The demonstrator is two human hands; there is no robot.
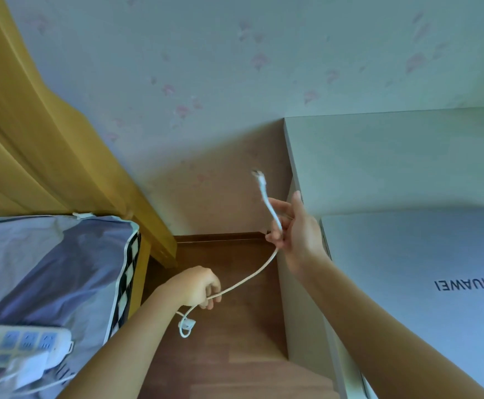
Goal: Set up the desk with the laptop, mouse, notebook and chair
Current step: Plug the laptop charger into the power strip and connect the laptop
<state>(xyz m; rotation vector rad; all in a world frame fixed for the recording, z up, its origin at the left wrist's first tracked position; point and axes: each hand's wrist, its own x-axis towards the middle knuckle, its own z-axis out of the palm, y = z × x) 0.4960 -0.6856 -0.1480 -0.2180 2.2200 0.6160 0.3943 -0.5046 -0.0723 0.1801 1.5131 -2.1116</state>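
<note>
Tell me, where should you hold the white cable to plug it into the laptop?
Grip the white cable just behind its plug, pinching from the side, about where the right hand holds it. That short stiff end sticks up free, so it aims easily; the slack by the left hand just droops.

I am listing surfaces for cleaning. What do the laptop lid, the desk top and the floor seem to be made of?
Laptop: likely metal, matte silver-grey, smooth with dull sheen.
Desk: probably white laminate board, flat, no grain.
Floor: wood or wood-look laminate, brown planks with visible seams.

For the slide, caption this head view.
Both hands stretch a white cable beside the closed laptop on the desk.
</note>
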